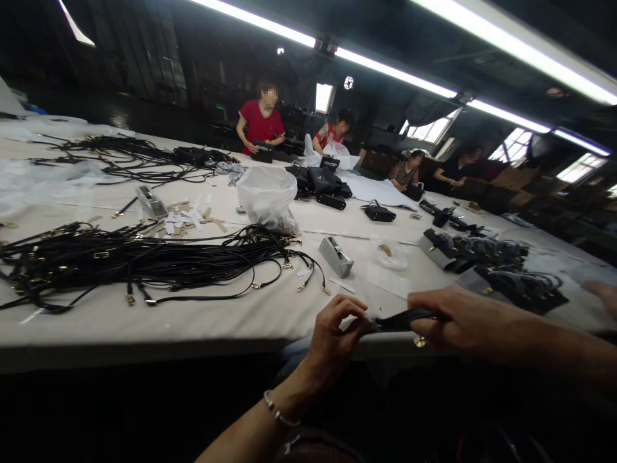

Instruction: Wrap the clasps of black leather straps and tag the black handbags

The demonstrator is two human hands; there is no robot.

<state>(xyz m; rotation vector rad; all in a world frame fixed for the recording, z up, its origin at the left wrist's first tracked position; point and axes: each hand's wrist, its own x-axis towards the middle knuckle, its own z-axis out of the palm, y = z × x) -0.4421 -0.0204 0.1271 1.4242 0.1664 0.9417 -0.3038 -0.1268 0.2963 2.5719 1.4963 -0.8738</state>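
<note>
A thin black strap (401, 319) stretches between my two hands just in front of the table's near edge. My left hand (334, 339) pinches one end of it with curled fingers; a bracelet sits on that wrist. My right hand (450, 319) is closed round the other end, with a small gold clasp (420, 341) hanging below it. A big heap of black straps with gold clasps (120, 260) lies on the table (202, 318) to the left of my hands.
A tape dispenser (336, 256) and a clear plastic bag (268, 196) stand beyond my hands. Grey trays of strapped pieces (486, 254) lie at the right. Black handbags (322, 183) sit mid-table. Several people work along the far side.
</note>
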